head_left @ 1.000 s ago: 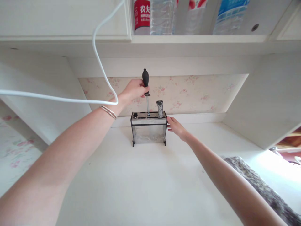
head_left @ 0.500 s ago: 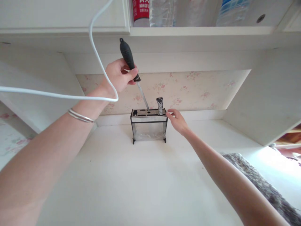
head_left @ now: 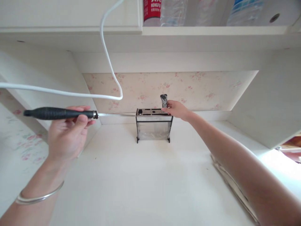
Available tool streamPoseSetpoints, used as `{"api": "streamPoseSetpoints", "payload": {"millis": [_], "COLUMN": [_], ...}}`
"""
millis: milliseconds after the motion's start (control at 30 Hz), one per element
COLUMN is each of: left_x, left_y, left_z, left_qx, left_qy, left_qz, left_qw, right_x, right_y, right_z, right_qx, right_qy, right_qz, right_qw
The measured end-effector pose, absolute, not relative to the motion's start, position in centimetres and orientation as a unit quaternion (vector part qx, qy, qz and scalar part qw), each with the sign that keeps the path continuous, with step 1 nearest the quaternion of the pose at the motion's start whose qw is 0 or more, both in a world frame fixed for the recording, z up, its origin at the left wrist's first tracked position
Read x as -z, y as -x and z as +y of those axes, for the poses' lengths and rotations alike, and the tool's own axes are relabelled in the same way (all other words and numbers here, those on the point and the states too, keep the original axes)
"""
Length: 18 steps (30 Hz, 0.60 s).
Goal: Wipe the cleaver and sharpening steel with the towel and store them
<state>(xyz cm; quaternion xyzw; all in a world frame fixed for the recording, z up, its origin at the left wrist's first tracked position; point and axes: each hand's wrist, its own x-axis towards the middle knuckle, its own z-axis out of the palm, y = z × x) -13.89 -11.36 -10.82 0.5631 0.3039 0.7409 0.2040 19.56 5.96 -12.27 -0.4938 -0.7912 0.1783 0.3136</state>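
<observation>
My left hand grips the black handle of a sharpening steel, held level with its thin metal rod reaching right. The rod's tip comes up to the top left edge of the knife block; whether they touch, I cannot tell. This block has a slotted metal top, clear sides and black feet, and stands upright on the white surface against the back wall. One knife with a worn black-and-grey handle stands in its right end. My right hand has thumb and fingers closed around that handle's lower part; the blade is hidden.
A white cable hangs across the upper left, near the camera. Overhead, a shelf holds a red-labelled bottle and clear plastic bottles. White side panels flank the counter. A beige folded edge lies beneath my right forearm.
The sharpening steel has come away from the block's middle hole and swung level, moving left and down with my left hand. My right hand has shifted from the block's corner onto the knife handle.
</observation>
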Motion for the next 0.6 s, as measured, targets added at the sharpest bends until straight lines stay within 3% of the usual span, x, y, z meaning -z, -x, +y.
{"api": "streamPoseSetpoints", "payload": {"millis": [100, 333, 467, 600], "left_x": [12.8, 17.7, 20.3, 23.1], "left_y": [15.1, 17.5, 18.4, 19.8], "left_z": [-14.0, -18.4, -20.5, -22.3], "left_qx": [-0.724, -0.631, -0.535, -0.441], "left_qy": [-0.539, -0.547, -0.598, -0.706], "left_qz": [0.387, 0.537, 0.596, 0.554], "left_qw": [0.188, 0.117, 0.028, 0.014], "right_x": [10.0, 3.6, 3.2, 5.3], "right_y": [-19.8, -21.7, -22.1, -20.6], "right_z": [6.4, 5.5, 2.1, -3.1], "right_qx": [-0.240, -0.214, -0.164, -0.095], "right_qy": [0.456, 0.370, 0.346, 0.342], "right_qz": [-0.767, -0.746, -0.723, -0.704], "right_qw": [0.384, 0.511, 0.575, 0.615]}}
